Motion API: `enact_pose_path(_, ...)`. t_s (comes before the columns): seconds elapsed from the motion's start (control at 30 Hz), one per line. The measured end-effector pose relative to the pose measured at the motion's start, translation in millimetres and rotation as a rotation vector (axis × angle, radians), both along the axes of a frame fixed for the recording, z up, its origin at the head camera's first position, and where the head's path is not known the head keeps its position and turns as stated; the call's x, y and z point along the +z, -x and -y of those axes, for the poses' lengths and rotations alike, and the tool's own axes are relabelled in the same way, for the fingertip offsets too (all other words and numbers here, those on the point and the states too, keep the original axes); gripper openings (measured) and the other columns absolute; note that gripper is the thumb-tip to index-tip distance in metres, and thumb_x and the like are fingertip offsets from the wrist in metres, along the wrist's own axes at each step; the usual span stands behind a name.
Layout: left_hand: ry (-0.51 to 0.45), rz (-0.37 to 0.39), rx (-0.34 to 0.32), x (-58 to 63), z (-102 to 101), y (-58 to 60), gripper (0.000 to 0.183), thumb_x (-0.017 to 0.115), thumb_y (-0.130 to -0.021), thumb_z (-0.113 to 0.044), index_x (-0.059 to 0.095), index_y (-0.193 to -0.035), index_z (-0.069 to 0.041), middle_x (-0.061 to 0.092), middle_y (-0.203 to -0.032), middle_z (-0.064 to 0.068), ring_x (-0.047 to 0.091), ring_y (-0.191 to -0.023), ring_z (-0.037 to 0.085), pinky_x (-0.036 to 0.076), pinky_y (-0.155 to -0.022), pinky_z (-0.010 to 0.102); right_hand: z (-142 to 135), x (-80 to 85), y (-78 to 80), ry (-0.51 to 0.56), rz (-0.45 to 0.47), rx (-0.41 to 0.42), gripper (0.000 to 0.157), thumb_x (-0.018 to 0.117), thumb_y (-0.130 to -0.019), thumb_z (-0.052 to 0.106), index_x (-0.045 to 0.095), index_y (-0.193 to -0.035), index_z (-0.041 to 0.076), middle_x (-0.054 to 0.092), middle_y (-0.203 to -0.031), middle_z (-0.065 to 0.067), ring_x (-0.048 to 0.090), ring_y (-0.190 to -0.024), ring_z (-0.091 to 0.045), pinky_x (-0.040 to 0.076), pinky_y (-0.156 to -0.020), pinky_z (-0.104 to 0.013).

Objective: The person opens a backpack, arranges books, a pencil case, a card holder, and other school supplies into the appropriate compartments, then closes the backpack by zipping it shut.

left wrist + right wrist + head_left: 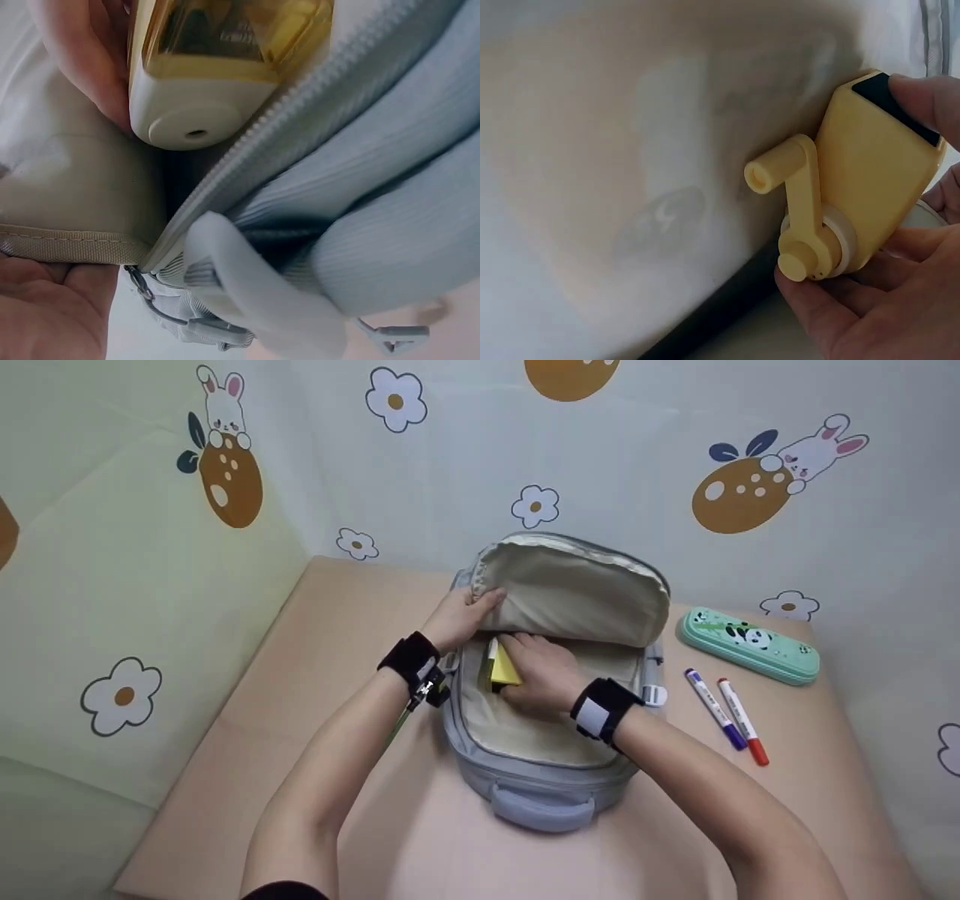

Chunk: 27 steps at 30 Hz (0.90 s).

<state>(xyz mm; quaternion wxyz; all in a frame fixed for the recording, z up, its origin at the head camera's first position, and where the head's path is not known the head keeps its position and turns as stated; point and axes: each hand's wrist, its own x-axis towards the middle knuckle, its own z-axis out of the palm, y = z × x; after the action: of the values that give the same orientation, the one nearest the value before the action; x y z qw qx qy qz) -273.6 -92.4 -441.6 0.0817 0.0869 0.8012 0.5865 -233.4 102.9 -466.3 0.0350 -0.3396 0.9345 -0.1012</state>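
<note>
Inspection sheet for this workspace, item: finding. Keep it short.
Surface: pinkish-tan table, bare left of the backpack in the head view.
Job's things: grey backpack lying with its flap raised; yellow crank sharpener inside.
Clutter: green panda pencil case, purple-capped marker and red-capped marker, right of the backpack.
Hands: left hand grips the flap's edge; right hand holds the sharpener.
Cables: thin green strand by the left wrist, possibly a cable; otherwise nothing seen.
Surroundings: pale backdrop printed with rabbits and flowers.
</note>
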Motion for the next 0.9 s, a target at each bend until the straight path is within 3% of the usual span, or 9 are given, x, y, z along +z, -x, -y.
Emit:
enact_pose_path(0.23,-0.032,-0.014,-0.014,4.9,-1,-0.7,0.039,0.056,-0.105,-0.043,0.071,-0.106,-0.007,0.066,-0.086,0.002,0.056,-0.071,0.014,0.048,-0.072,0.030,-2,1.0,-6.8,-0.048,-0.096,0.026,0.082,0.074,-0.092,0.040,0.040,-0.153,-0.003,0.054,-0.141,-0.023,0.055,-0.123,-0.041,0.049,-0.100,-0.051)
enact_pose_path(0.43,-0.020,-0.017,-0.010,5.3,-2,-1.1,0.037,0.057,-0.105,-0.042,0.070,-0.103,-0.007,0.047,-0.068,-0.005,0.041,-0.056,0.010,0.040,-0.058,0.026,-8,0.3,-17.3,0.000,-0.212,0.007,0.062,0.072,-0.096,0.031,0.053,-0.145,-0.001,0.057,-0.143,-0.021,0.055,-0.127,-0.041,0.051,-0.098,-0.051)
enact_pose_path(0.57,-0.013,-0.008,-0.004,5.7,-1,-1.2,0.037,0.057,-0.104,-0.043,0.068,-0.098,-0.008,0.040,-0.064,-0.007,0.035,-0.053,0.009,0.035,-0.053,0.026,-11,-6.0,-19.2,0.034,-0.408,0.035,0.041,0.076,-0.092,0.021,0.068,-0.125,-0.002,0.068,-0.125,-0.015,0.063,-0.112,-0.034,0.058,-0.081,-0.046)
enact_pose_path(0.67,-0.015,0.000,0.001,6.7,-2,-1.4,0.037,0.058,-0.104,-0.043,0.065,-0.093,-0.009,0.039,-0.064,-0.007,0.034,-0.053,0.009,0.034,-0.052,0.026,-11,-9.5,-17.5,0.047,-0.524,0.049,0.027,0.077,-0.088,0.015,0.072,-0.109,-0.001,0.071,-0.110,-0.011,0.063,-0.097,-0.029,0.058,-0.068,-0.042)
enact_pose_path(0.77,-0.014,0.002,0.002,7.8,-2,-2.1,0.038,0.058,-0.103,-0.044,0.064,-0.090,-0.010,0.039,-0.063,-0.007,0.034,-0.052,0.009,0.034,-0.051,0.026,-9,-11.4,-15.3,0.055,-0.557,0.054,0.021,0.075,-0.089,0.014,0.072,-0.104,0.000,0.071,-0.104,-0.010,0.063,-0.091,-0.028,0.057,-0.065,-0.040)
enact_pose_path(0.9,-0.011,-0.009,-0.005,8.7,-2,-3.0,0.038,0.058,-0.103,-0.045,0.067,-0.097,-0.009,0.046,-0.066,-0.005,0.041,-0.056,0.011,0.040,-0.058,0.027,-7,-13.2,-12.9,0.036,-0.569,0.046,0.025,0.075,-0.090,0.014,0.073,-0.110,-0.001,0.071,-0.107,-0.010,0.064,-0.091,-0.028,0.058,-0.068,-0.040)
